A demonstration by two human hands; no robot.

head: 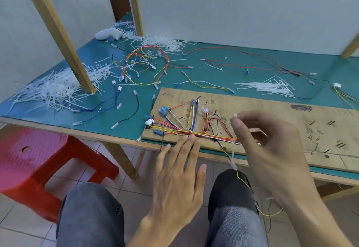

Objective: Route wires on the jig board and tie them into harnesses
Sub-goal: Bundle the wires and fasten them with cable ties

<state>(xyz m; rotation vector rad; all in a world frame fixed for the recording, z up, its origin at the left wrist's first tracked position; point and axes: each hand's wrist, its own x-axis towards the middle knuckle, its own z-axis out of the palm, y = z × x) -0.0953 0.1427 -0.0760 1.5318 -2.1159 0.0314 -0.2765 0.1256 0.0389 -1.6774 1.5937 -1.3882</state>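
Note:
A plywood jig board (272, 110) lies on the green table. Coloured wires (174, 128) fan out from a white connector (150, 122) at its left and run as one bundle along the board's near edge. My left hand (180, 171) is open, its straight fingertips resting on that bundle. My right hand (272, 145) hovers over the bundle further right, blurred, and pinches a white cable tie (236, 116) between thumb and forefinger. A yellow wire (242, 180) hangs off the board's edge over my knee.
Heaps of white cable ties lie at the left (58, 89), at the back (159, 41) and right of centre (272, 87). A finished harness (143, 62) and loose wires (252, 62) lie behind the board. Wooden posts (58, 32) stand on the table. A red stool (38, 165) stands left.

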